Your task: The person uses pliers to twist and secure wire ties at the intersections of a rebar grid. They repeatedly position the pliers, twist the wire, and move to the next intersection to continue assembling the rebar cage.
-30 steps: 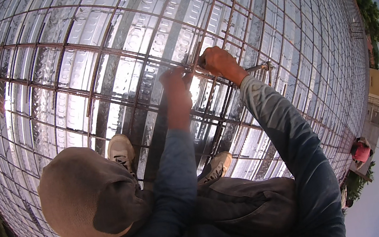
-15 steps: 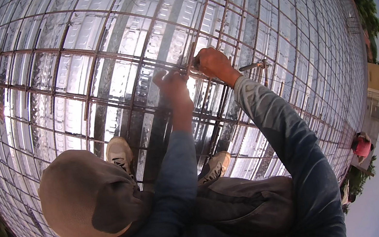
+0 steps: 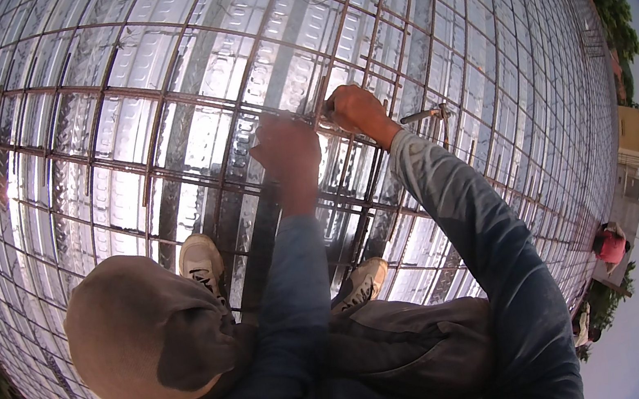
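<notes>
A grid of rusty steel rebar (image 3: 155, 94) lies over shiny corrugated metal decking (image 3: 208, 59). My right hand (image 3: 360, 111) is closed in a fist at a bar crossing, its fingertips against a short upright-looking bar end (image 3: 322, 96). What it grips is hidden. Close beside it on the left, my left hand (image 3: 287, 150) is curled over the same line of bars. Motion blurs it, and anything within its fingers cannot be made out. Just right of my right wrist, a thin dark-handled tool (image 3: 422, 115) rests on the mesh.
My two light shoes (image 3: 200, 258) stand among the bars below my hands. A person in a brown head covering (image 3: 141, 333) fills the lower left. At the far right are a person in red (image 3: 611, 245), trees (image 3: 612, 11) and a building (image 3: 630, 132).
My left hand has turned and drawn slightly left, its fingers now more bunched. My right hand stays at the same crossing, shifted only slightly.
</notes>
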Motion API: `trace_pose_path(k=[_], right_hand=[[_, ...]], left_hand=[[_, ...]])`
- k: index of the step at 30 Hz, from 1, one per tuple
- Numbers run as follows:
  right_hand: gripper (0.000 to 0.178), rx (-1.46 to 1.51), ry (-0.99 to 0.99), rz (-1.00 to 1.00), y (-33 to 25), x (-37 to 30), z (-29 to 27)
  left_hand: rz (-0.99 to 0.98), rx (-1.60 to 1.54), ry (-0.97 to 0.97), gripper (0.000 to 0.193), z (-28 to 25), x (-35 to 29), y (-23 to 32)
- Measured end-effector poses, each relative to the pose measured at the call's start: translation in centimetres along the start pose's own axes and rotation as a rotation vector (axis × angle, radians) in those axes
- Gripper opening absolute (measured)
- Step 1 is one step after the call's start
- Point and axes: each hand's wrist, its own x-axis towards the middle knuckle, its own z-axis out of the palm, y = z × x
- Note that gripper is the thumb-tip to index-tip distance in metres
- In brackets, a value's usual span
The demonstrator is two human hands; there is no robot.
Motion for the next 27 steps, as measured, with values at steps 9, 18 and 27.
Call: trace_pose_path(k=[9, 18, 27], right_hand=[[0.022, 0.013, -0.059, 0.057, -0.6, 0.3, -0.4], [0.021, 0.036, -0.05, 0.038, -0.7, 0.4, -0.4], [0.022, 0.067, -0.103, 0.066, -2.0, -0.4, -3.6]], left_hand=[[0.015, -0.031, 0.066, 0.02, 0.6, 0.4, -0.3], [0.044, -0.195, -0.011, 0.016, 1.1, 0.5, 0.0], [0.094, -0.178, -0.064, 0.008, 0.0, 1.4, 0.5]])
